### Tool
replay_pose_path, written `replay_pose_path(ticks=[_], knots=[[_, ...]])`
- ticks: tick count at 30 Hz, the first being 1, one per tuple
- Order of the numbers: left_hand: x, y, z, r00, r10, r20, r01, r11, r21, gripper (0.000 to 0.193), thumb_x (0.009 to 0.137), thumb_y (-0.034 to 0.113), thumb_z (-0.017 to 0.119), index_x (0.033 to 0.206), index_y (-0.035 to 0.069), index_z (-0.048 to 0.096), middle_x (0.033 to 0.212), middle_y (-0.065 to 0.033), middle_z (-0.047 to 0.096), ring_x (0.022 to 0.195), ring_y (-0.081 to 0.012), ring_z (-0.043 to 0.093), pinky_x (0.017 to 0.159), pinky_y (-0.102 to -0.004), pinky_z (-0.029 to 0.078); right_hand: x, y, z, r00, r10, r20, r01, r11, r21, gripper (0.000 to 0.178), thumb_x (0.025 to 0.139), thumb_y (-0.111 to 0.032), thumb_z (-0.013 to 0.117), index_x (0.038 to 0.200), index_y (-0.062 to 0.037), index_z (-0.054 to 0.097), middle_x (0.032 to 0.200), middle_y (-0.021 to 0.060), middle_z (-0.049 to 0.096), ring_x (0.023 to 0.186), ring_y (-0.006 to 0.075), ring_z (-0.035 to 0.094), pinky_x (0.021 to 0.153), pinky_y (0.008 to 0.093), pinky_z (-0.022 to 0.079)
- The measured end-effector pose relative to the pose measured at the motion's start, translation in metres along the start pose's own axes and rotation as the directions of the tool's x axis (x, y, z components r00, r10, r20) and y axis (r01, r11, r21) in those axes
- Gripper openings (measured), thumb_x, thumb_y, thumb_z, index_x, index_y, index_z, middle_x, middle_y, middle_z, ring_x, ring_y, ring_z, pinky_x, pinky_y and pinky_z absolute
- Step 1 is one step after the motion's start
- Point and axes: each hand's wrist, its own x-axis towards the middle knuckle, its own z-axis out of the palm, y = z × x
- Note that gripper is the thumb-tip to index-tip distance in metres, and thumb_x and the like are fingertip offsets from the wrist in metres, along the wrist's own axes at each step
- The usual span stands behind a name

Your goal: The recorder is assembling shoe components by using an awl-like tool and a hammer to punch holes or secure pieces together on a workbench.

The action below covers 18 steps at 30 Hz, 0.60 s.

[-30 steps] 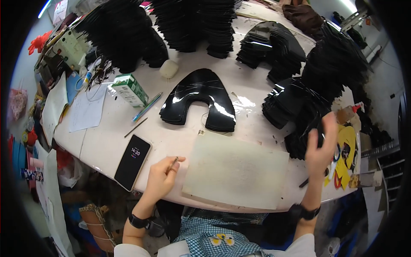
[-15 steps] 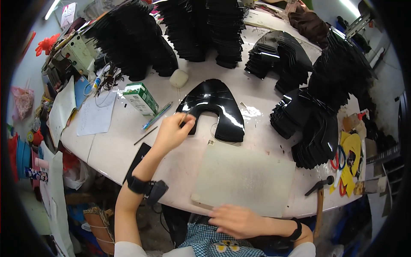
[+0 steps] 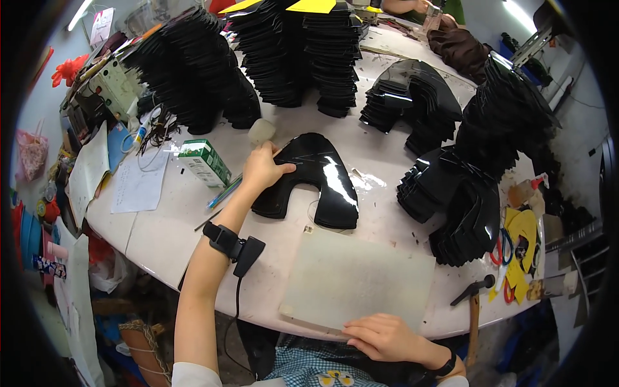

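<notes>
Fingers of our left hand (image 3: 261, 169) close on the upper left edge of a glossy black horseshoe-shaped piece (image 3: 316, 180), thumb lying on its top face; the piece lies flat on the white table (image 3: 161, 226), arch away from us and both legs pointing toward us. A dark strap with a small device (image 3: 233, 244) sits on that wrist, a cord hanging from it.

Our right hand (image 3: 380, 335) rests at the near table edge, fingers loosely spread and holding nothing, fingertips touching the near edge of a pale rectangular cutting mat (image 3: 361, 277). The mat lies just in front of the black piece, close to its legs.

Just left of the left hand we see a green and white carton (image 3: 205, 162) lying on its side, with a blue pen (image 3: 224, 192) beside it and sheets of paper (image 3: 138, 184) farther left. A small pale block (image 3: 261, 131) sits just beyond the hand. Tall stacks of black pieces (image 3: 303, 51) stand along the far side, and more stacks (image 3: 464, 200) crowd the right. Near the right edge lie a hammer (image 3: 474, 290) and red-handled scissors (image 3: 500, 248) next to yellow cutouts (image 3: 522, 232).
</notes>
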Motion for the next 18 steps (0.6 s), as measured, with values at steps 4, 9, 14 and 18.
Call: replay_pose_path(ticks=[4, 9, 14, 18], knots=[[-0.011, 0.014, -0.006, 0.99, 0.037, -0.135, -0.039, 0.999, -0.013, 0.048, 0.058, 0.027, 0.079, 0.091, 0.001, 0.055, 0.095, -0.0156, 0.06, 0.087, -0.0325, 0.058, 0.076, -0.0381, 0.045, 0.002, 0.002, 0.0, 1.0, 0.003, 0.0, -0.003, 1.0, -0.018, 0.019, 0.078, -0.017, 0.063, 0.092, -0.0044, 0.061, 0.09, 0.0073, 0.064, 0.079, 0.02, 0.062, 0.068, 0.0287, 0.048], [-0.016, 0.014, -0.003, 0.963, 0.133, -0.234, -0.147, 0.988, -0.041, 0.041, 0.06, 0.022, 0.078, 0.086, 0.003, 0.053, 0.088, -0.0132, 0.058, 0.082, -0.0336, 0.058, 0.07, -0.0393, 0.045, 0.008, 0.004, -0.002, 1.0, -0.008, 0.021, 0.009, 0.998, -0.069, 0.02, 0.078, -0.018, 0.063, 0.093, -0.0043, 0.06, 0.091, 0.0068, 0.063, 0.078, 0.0202, 0.061, 0.067, 0.0294, 0.048], [-0.027, 0.002, -0.002, 0.909, 0.271, -0.316, -0.3, 0.953, -0.046, 0.028, 0.066, 0.014, 0.072, 0.08, 0.005, 0.05, 0.08, -0.0115, 0.054, 0.072, -0.0334, 0.057, 0.06, -0.0399, 0.044, 0.014, 0.007, -0.003, 0.999, -0.027, 0.037, 0.03, 0.996, -0.079, 0.02, 0.078, -0.018, 0.062, 0.092, -0.0046, 0.06, 0.092, 0.0066, 0.063, 0.079, 0.0202, 0.061, 0.067, 0.0297, 0.048], [-0.046, -0.008, -0.008, 0.833, 0.44, -0.335, -0.439, 0.895, 0.083, 0.02, 0.07, 0.012, 0.067, 0.079, 0.006, 0.05, 0.08, -0.0087, 0.051, 0.062, -0.0304, 0.057, 0.052, -0.0382, 0.045, 0.032, 0.015, -0.014, 0.992, -0.023, 0.12, 0.035, 0.994, -0.102, 0.022, 0.077, -0.017, 0.062, 0.096, -0.0056, 0.058, 0.092, 0.0068, 0.063, 0.08, 0.0217, 0.061, 0.068, 0.0302, 0.048]])
